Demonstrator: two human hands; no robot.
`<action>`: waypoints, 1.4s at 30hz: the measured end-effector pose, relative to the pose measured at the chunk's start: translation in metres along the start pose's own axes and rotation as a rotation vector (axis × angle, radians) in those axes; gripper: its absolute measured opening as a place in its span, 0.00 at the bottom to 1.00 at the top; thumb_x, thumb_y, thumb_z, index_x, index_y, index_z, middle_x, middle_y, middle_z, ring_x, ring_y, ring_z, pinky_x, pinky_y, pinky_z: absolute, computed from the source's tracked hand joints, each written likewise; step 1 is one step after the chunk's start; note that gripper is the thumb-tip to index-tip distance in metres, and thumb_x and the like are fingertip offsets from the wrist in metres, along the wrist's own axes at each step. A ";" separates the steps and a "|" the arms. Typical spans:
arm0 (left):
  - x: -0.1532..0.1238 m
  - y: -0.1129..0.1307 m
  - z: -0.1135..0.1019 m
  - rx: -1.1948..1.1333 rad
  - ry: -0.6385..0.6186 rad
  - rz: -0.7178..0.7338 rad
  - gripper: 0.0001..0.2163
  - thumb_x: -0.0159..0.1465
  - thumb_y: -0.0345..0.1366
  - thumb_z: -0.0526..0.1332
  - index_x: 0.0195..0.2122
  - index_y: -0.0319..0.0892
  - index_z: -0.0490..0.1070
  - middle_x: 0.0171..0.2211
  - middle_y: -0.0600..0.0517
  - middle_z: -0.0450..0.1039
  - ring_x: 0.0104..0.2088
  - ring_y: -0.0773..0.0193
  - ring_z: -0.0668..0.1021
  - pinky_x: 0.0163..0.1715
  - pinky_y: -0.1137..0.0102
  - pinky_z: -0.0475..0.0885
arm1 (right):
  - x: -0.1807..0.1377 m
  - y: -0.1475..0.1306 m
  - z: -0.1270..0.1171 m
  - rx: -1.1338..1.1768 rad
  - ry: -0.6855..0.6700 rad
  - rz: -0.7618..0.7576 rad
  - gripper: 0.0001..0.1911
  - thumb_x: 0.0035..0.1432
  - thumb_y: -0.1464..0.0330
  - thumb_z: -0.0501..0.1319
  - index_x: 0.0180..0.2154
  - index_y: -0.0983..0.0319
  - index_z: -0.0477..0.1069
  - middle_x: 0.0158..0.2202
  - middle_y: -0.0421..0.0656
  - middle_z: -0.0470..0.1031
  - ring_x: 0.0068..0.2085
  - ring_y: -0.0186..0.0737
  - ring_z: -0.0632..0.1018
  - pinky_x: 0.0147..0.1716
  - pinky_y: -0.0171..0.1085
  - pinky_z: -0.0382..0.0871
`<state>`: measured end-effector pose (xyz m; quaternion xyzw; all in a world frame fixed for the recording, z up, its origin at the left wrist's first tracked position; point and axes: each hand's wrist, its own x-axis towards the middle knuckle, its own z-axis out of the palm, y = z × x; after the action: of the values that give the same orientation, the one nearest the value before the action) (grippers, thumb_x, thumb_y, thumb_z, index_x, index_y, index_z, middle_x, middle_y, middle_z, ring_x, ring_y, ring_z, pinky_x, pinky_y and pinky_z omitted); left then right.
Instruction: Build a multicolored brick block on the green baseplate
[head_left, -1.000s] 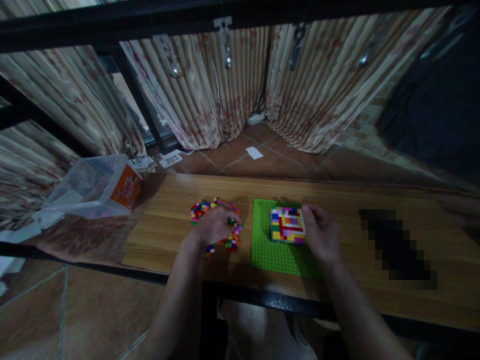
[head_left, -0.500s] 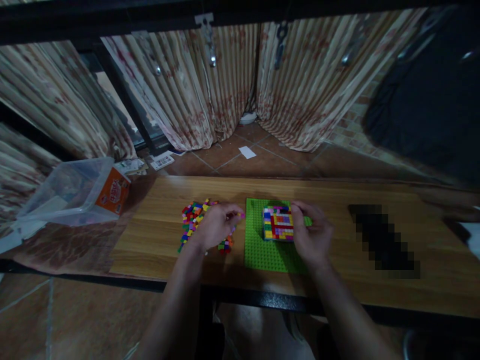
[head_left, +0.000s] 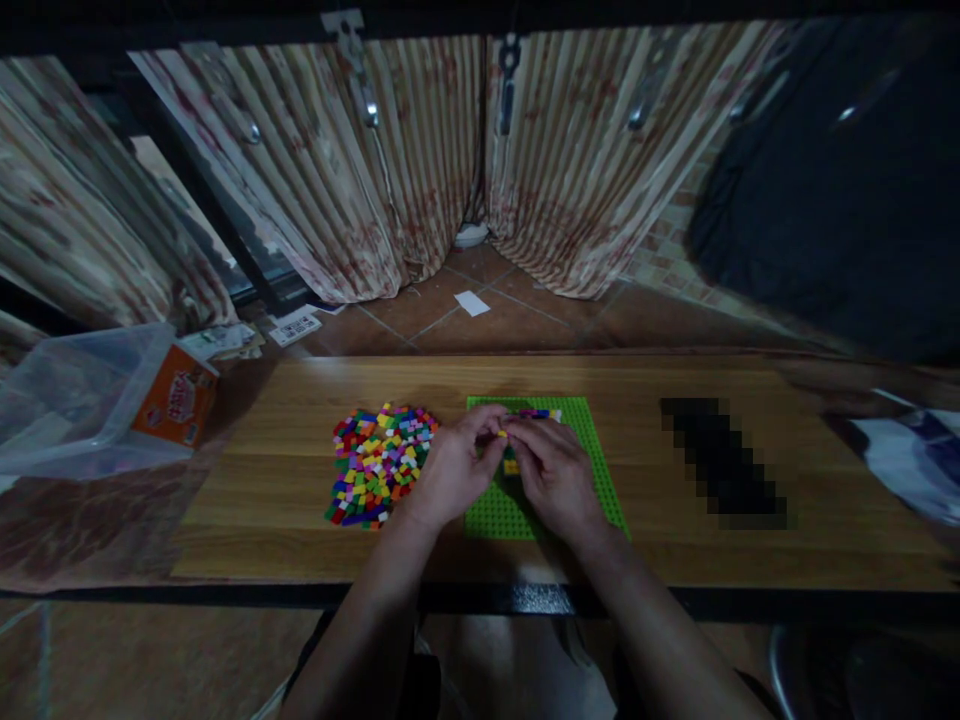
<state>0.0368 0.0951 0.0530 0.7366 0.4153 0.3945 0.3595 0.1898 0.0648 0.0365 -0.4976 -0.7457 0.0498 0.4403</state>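
My left hand and my right hand meet over the green studded baseplate. Both are closed, their fingertips pinched together around a small toy brick that shows yellow. Under the hands sits a block built of many-coloured toy bricks; only its far edge and a little of its left side show. Most of that block is hidden by my right hand. Left of my left hand lies a loose pile of small toy bricks in many colours.
The wooden table carries all this. A blurred-out black object lies on its right part. Beyond the left end stands a clear plastic bin with an orange label. White papers lie on the tiled floor behind, near striped curtains.
My left hand has moved from beside the brick pile to the right, over the baseplate, meeting my right hand. My right hand has shifted over the built block. The camera view has turned slightly right.
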 end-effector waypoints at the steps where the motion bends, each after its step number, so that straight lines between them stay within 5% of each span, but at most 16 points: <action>1: 0.000 0.001 0.001 0.010 0.014 0.005 0.15 0.61 0.26 0.59 0.50 0.42 0.71 0.40 0.51 0.79 0.40 0.66 0.81 0.44 0.71 0.75 | 0.000 0.000 0.000 0.002 0.005 0.004 0.12 0.66 0.71 0.54 0.46 0.57 0.75 0.44 0.44 0.81 0.46 0.43 0.78 0.49 0.45 0.71; 17: 0.000 0.002 0.014 0.001 0.158 -0.028 0.09 0.60 0.28 0.61 0.41 0.42 0.75 0.33 0.53 0.79 0.32 0.67 0.80 0.38 0.74 0.75 | -0.001 -0.001 0.002 0.047 0.087 0.040 0.13 0.65 0.72 0.54 0.43 0.58 0.77 0.40 0.44 0.80 0.42 0.42 0.78 0.45 0.43 0.73; 23: 0.001 0.001 0.015 0.077 0.212 -0.039 0.11 0.63 0.28 0.59 0.45 0.41 0.76 0.40 0.49 0.80 0.39 0.64 0.81 0.44 0.69 0.75 | 0.002 0.006 -0.005 0.050 0.161 0.145 0.13 0.66 0.69 0.55 0.48 0.59 0.75 0.41 0.46 0.79 0.43 0.41 0.78 0.45 0.42 0.73; 30: 0.002 0.001 0.010 0.178 0.196 -0.091 0.11 0.64 0.27 0.57 0.44 0.40 0.78 0.40 0.47 0.79 0.41 0.60 0.81 0.45 0.66 0.75 | 0.005 0.023 -0.017 0.014 0.236 0.276 0.13 0.66 0.66 0.54 0.43 0.61 0.76 0.39 0.46 0.79 0.42 0.42 0.79 0.44 0.43 0.73; 42: 0.001 0.000 0.011 0.236 0.184 -0.132 0.09 0.63 0.27 0.58 0.41 0.43 0.77 0.38 0.50 0.80 0.39 0.62 0.81 0.42 0.68 0.75 | 0.003 0.028 -0.016 -0.040 0.180 0.391 0.12 0.63 0.63 0.57 0.38 0.59 0.78 0.39 0.46 0.81 0.43 0.47 0.77 0.49 0.52 0.67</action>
<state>0.0467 0.0939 0.0492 0.7056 0.5372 0.3844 0.2563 0.2203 0.0756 0.0335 -0.6440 -0.5934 0.0751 0.4769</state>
